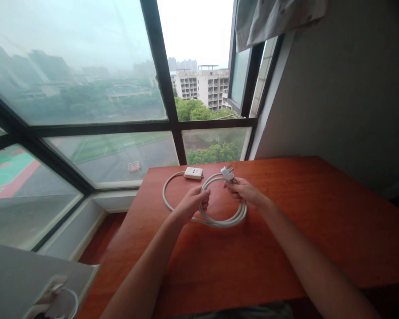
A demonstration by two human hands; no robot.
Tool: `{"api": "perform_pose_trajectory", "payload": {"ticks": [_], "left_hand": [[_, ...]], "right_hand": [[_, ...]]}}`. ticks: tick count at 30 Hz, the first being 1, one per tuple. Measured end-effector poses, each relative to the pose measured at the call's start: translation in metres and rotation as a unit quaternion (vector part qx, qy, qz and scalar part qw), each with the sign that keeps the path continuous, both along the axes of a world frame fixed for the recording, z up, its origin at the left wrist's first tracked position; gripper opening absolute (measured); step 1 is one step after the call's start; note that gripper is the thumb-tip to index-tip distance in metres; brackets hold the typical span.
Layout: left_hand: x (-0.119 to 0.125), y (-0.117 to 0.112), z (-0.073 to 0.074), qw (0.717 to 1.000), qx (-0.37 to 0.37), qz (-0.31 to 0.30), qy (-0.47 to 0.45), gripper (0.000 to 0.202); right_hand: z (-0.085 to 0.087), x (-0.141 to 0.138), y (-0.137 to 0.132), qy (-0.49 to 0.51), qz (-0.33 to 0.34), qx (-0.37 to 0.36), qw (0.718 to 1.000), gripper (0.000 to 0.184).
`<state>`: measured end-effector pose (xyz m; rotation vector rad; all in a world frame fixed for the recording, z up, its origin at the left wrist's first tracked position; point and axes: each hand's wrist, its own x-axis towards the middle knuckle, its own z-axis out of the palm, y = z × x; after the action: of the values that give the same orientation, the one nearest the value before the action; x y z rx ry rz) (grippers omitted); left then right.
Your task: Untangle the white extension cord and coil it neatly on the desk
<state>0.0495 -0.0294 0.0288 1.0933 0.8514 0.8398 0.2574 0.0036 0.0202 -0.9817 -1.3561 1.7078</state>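
Observation:
A white extension cord (224,223) is gathered in loops between my two hands, above the wooden table. My left hand (197,202) is closed around the left side of the loops. On the right side, my right hand (241,190) grips the cord just below its plug (227,173), whose metal prongs point up and away. The cord's socket block (193,173) rests near the table's far edge. From it, a single loose length of cord curves left and comes back under my left hand toward the coil.
The reddish-brown table (286,221) reaches to the window at the back. A dark window frame (129,128) rises behind it, with one pane open. Grey cloth (275,22) hangs at upper right. At lower left, a wall outlet (55,288) has a white cable plugged in.

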Motion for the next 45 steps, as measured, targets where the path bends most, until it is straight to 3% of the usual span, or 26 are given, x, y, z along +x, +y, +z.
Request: {"api": "perform_pose_trajectory", "payload": {"ticks": [3,5,7,10,13,15,17,24,29,31,36,40,43,45], "left_hand": [[0.0,0.0,0.001,0.999,-0.015,-0.003,-0.031,0.035],[0.0,-0.001,0.002,0.998,-0.027,-0.001,-0.051,0.035],[0.001,-0.001,0.005,0.997,-0.04,-0.004,-0.073,0.035],[0.001,-0.001,0.009,0.993,-0.054,-0.008,-0.1,0.033],[-0.001,0.0,0.012,0.992,-0.062,-0.007,-0.113,0.031],[-0.003,0.001,0.014,0.991,-0.066,-0.01,-0.117,0.031],[-0.007,0.003,0.015,0.99,-0.071,-0.015,-0.12,0.03],[-0.028,0.014,0.016,0.994,-0.061,-0.018,-0.084,0.029],[-0.032,0.017,0.009,0.995,-0.039,0.01,-0.09,0.027],[-0.028,0.016,0.007,0.994,-0.031,0.017,-0.103,0.026],[-0.014,0.014,-0.001,0.991,-0.038,0.019,-0.127,0.029],[-0.008,0.015,-0.01,0.991,-0.042,0.043,-0.121,0.029],[-0.007,0.017,-0.016,0.994,-0.014,0.085,-0.073,0.025],[-0.006,0.019,-0.018,0.991,0.047,0.129,-0.003,0.023]], "right_hand": [[-0.006,-0.002,0.004,-0.04,-0.029,0.039,0.998,0.032],[-0.009,-0.004,0.008,-0.127,-0.079,0.136,0.979,0.029],[-0.008,-0.004,0.012,-0.248,-0.129,0.253,0.926,0.026],[0.001,-0.001,0.015,-0.397,-0.155,0.375,0.824,0.02],[0.014,0.0,0.018,-0.436,-0.126,0.478,0.752,0.017],[0.019,0.0,0.023,-0.419,-0.099,0.53,0.731,0.023],[0.02,-0.001,0.03,-0.389,-0.063,0.544,0.74,0.025],[0.017,-0.009,0.047,-0.31,0.05,0.456,0.833,0.011],[0.012,-0.01,0.045,-0.212,0.116,0.261,0.934,0.016],[0.006,-0.008,0.045,-0.162,0.108,0.21,0.958,0.023],[-0.006,-0.003,0.049,-0.121,0.036,0.243,0.962,0.033],[-0.013,-0.003,0.044,-0.15,0.042,0.196,0.968,0.029],[-0.016,-0.003,0.037,-0.158,0.013,0.201,0.967,0.022],[-0.018,-0.002,0.033,-0.143,-0.014,0.197,0.97,0.019]]}}
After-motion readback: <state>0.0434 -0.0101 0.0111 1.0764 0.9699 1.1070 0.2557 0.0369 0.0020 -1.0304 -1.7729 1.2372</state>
